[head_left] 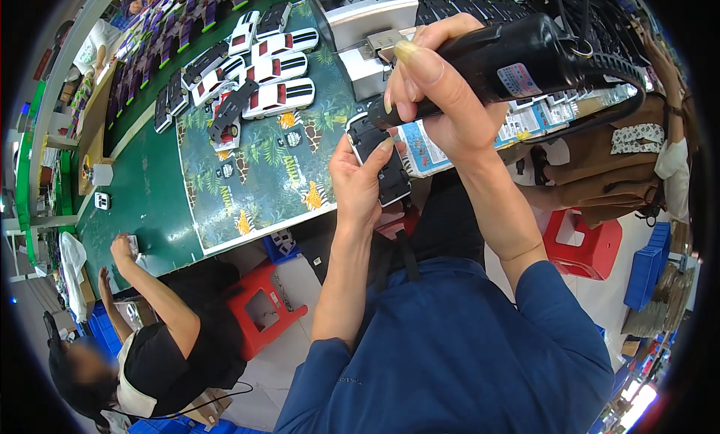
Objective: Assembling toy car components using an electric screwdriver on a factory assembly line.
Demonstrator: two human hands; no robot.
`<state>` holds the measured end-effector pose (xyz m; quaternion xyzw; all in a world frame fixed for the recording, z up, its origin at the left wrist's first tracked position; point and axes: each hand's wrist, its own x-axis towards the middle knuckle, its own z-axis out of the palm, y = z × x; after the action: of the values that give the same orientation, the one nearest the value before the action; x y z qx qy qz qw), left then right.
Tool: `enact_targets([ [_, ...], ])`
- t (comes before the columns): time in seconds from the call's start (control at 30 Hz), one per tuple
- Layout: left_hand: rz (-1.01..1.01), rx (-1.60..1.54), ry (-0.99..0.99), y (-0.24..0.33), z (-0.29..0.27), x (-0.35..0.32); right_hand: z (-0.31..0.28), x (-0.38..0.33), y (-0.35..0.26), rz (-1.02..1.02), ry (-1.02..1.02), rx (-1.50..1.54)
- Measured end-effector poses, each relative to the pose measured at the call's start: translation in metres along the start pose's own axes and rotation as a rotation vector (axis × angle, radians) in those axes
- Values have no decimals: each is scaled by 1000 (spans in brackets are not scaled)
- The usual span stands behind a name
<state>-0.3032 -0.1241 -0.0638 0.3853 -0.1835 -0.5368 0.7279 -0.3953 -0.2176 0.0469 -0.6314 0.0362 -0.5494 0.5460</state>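
My left hand (361, 180) grips a toy car (381, 158) turned underside up, black chassis with a white body edge, held just in front of the table edge. My right hand (442, 89) is wrapped around a black electric screwdriver (517, 59) whose tip end points down at the chassis. A black cord runs from the screwdriver's rear toward the right. Both sleeves are blue.
A mat with a leaf print (259, 171) lies on the green table (146, 201), carrying white toy car bodies (279, 96) and black chassis parts (232, 108). A grey metal fixture (367, 21) stands behind. Red stools (259, 306) and blue bins sit on the floor. Another person (161, 336) works at the left.
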Motion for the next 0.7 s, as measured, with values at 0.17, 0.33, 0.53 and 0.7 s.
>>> enact_targets([
  [0.17, -18, -5, -10, 0, -3, -1, 6, 0, 3, 44, 12, -92],
  [0.33, -42, -4, -9, 6, 1, -3, 2, 1, 19, -45, -99, -216],
  [0.53, -87, 12, 4, 9, 1, -3, 2, -3, 18, -23, -165, -341],
  [0.7, -73, 21, -19, 4, -2, -1, 8, -12, 23, 52, 43, -175],
])
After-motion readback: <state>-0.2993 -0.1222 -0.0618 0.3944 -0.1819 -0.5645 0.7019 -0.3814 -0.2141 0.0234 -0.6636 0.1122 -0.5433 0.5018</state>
